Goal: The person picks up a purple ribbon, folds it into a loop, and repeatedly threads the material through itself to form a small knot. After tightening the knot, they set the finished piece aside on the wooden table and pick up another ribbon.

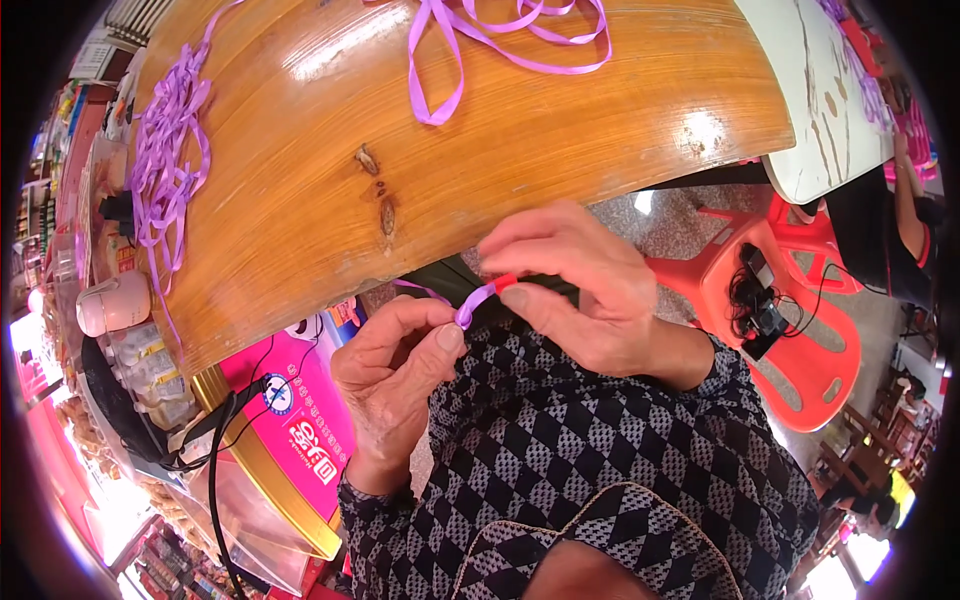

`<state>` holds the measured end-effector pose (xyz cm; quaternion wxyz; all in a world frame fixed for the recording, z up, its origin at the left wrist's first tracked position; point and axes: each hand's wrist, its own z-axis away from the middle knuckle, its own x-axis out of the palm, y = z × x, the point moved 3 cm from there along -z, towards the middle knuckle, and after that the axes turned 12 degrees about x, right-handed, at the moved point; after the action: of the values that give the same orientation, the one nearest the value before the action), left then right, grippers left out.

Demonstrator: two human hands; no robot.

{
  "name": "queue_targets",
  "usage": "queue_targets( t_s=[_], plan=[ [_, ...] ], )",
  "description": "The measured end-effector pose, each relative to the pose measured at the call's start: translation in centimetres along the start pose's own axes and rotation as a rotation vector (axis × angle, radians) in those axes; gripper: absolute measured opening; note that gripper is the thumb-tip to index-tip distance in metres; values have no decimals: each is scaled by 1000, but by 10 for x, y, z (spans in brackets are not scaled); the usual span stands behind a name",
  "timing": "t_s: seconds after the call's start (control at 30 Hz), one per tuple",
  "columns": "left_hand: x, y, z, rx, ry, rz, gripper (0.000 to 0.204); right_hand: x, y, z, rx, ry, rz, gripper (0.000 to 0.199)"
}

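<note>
Purple ribbon (pixel 474 303) was pinched between both my hands, left hand (pixel 400 365) at seven o'clock of right hand (pixel 570 285), below the table (pixel 480 140) edge.

Glossy varnished wood table (pixel 480 130); shiny purple plastic ribbon (pixel 473 302); smooth red plastic chair (pixel 800 340).

A small shop or market stall, with my seat at its counter.

Just above my hands is a glossy round wooden tabletop (pixel 560 130) strewn with loose purple ribbon strips (pixel 165 150). Off to my left, past the table's edge, crowded shelves of small packaged goods (pixel 40 170) line the wall, and packets in clear wrappers (pixel 150 370) sit lower down. To my right stand stackable red plastic chairs (pixel 800 330) on a speckled stone floor (pixel 680 225), beside a white table (pixel 810 110) where another person's arm (pixel 908 205) rests.
</note>
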<state>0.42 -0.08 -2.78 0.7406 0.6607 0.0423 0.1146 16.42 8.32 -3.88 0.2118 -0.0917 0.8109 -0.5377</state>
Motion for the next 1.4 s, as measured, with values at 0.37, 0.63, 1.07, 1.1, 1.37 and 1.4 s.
queue_targets(
  t_s=[0.37, 0.63, 1.07, 1.1, 1.37, 1.4],
  plan=[
    [11, -4, 6, 129, 13, -281, 8, 19, -2, 13, -188, 84, 81, 29],
    [14, -7, 3, 206, 162, -213, 11, 22, 4, 15, -163, 86, -4, 23],
    [11, -1, -7, 332, -102, -631, 11, 20, 11, 16, -121, -6, -71, 22],
    [12, -1, -7, 327, -112, -643, 10, 21, 11, 17, -117, -4, -82, 22],
    [6, -16, -4, -65, 24, -114, 4, 25, 15, 22, -123, 27, -98, 23],
    [7, -15, -4, -104, 41, -91, 4, 24, 15, 23, -109, 26, -80, 23]
  ],
)
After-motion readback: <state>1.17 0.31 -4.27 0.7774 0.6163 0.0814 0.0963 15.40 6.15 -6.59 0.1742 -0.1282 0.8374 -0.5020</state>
